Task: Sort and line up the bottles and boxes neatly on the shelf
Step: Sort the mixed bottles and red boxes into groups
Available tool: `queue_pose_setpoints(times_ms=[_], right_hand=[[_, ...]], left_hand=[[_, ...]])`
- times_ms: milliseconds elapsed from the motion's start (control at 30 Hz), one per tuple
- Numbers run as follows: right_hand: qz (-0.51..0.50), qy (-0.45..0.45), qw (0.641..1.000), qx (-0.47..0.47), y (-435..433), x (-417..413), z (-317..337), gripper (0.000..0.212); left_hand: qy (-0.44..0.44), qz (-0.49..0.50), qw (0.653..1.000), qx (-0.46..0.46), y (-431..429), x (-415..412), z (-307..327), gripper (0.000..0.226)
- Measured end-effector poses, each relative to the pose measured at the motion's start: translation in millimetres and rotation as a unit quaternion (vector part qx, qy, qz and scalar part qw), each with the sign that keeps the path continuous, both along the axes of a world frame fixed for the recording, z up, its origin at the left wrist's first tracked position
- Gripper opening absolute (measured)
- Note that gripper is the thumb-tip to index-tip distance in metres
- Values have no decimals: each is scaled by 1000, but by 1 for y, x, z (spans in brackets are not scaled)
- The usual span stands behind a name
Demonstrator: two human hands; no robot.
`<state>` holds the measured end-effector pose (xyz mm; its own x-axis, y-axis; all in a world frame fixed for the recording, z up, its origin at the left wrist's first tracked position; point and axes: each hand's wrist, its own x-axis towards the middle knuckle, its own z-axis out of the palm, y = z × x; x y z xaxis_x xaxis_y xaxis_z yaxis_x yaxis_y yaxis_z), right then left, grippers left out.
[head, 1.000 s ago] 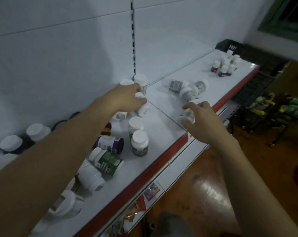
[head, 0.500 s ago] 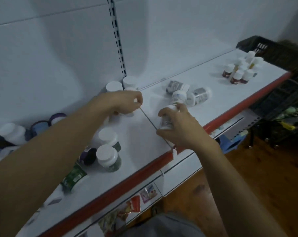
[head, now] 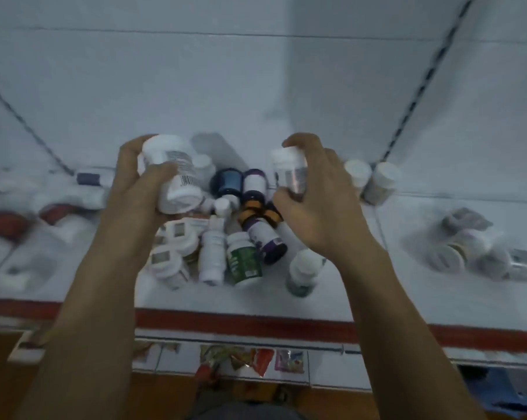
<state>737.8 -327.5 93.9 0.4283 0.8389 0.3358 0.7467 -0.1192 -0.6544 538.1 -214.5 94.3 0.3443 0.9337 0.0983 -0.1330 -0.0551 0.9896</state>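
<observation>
My left hand (head: 135,192) grips a large white bottle (head: 173,174) with a barcode label, tilted and lifted above the white shelf (head: 377,286). My right hand (head: 316,201) holds a smaller white-capped bottle (head: 289,171) upright, also raised. Between and below the hands lies a jumbled heap of bottles: a green-labelled one (head: 244,259), a purple-labelled one (head: 265,237), a slim white one (head: 212,253), dark blue ones (head: 227,181) and several white tubs (head: 171,253), most on their sides.
Two white-capped bottles (head: 371,180) stand against the back wall at the right. A blurred cluster of fallen bottles (head: 468,253) lies further right, and more blurred bottles (head: 29,213) lie at the left. The shelf's red front edge (head: 256,322) runs below; packets hang underneath.
The view has swung left to face the heap. Both hands have lifted bottles off the shelf and carried them over the pile; the left now holds a large white bottle.
</observation>
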Motion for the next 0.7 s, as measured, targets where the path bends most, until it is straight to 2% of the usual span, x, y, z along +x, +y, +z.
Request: queue_pose_setpoints(times_ms=[200, 400, 500, 700], right_hand=[[177, 35, 984, 6, 74, -113, -8, 39], [302, 73, 950, 17, 154, -252, -9, 36], [325, 59, 944, 11, 194, -317, -14, 37], [306, 42, 951, 3, 270, -409, -31, 40]], left_hand=[[-61, 184, 979, -54, 20, -143, -7, 30], [-31, 334, 941, -49, 40, -286, -16, 30], [0, 355, 934, -43, 76, -342, -19, 31], [86, 348, 931, -76, 161, -427, -48, 37]])
